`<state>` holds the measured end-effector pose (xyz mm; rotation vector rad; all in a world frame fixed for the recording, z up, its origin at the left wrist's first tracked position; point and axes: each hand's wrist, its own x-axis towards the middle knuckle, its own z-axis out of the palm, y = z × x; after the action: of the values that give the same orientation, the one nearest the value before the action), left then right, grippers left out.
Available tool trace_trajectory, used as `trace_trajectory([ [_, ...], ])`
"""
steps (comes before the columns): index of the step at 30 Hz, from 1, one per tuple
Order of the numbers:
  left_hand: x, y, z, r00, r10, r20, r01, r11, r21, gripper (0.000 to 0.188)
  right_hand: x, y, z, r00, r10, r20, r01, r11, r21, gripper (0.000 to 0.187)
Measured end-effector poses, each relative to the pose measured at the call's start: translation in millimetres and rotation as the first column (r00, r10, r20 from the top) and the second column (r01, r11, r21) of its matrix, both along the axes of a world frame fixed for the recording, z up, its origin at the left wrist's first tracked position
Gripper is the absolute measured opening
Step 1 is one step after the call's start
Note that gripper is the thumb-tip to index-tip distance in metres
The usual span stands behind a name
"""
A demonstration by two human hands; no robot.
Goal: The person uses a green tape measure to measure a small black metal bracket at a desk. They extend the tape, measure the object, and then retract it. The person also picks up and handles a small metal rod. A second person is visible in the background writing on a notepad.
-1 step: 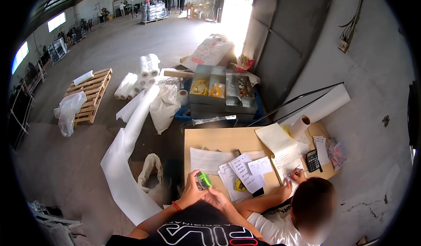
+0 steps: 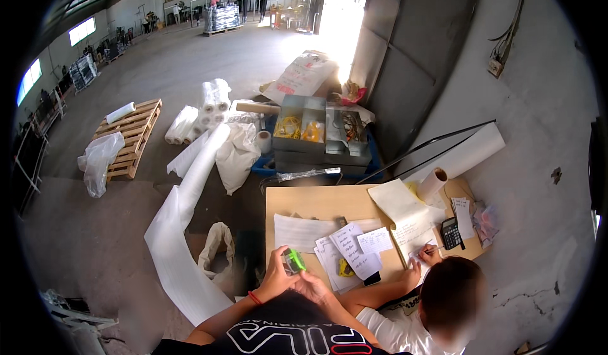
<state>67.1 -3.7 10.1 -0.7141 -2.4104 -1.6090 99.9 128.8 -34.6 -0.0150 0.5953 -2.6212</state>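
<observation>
Across grey floor [image 2: 161, 60]: a wooden pallet [image 2: 140, 132], then white foam sheeting [image 2: 180, 253]. Over the tan table's [image 2: 310, 198] near left part, my left hand [image 2: 277, 278] grips a small green-and-dark object [image 2: 294, 261]; whether my right hand [image 2: 311, 286], against it, grips too, I cannot tell. Then papers [image 2: 356, 248], calculator [image 2: 451, 233], wall [image 2: 538, 127].

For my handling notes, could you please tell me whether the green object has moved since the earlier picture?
No, the green object shows no clear shift against the left edge of the table.
</observation>
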Motion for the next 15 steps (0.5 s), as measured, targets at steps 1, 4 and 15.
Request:
trace_trajectory([
  [1, -2, 0, 0, 1.000, -0.002, -0.024, 0.002, 1.000, -0.017, 0.075, 0, 0, 0, 1.000, -0.007, 0.010, 0.007, 1.000, -0.010, 0.059],
  [4, 1, -2, -3, 0.998, -0.007, -0.065, 0.003, 0.999, -0.049, 0.074, 4, -1, 5, 1.000, -0.030, 0.009, 0.031, 0.999, -0.025, 0.057],
  [15, 0, -8, 5, 0.994, -0.020, -0.103, 0.025, 0.998, 0.049, 0.045, 3, 3, -5, 0.990, -0.113, 0.089, 0.125, 0.981, -0.147, 0.047],
])
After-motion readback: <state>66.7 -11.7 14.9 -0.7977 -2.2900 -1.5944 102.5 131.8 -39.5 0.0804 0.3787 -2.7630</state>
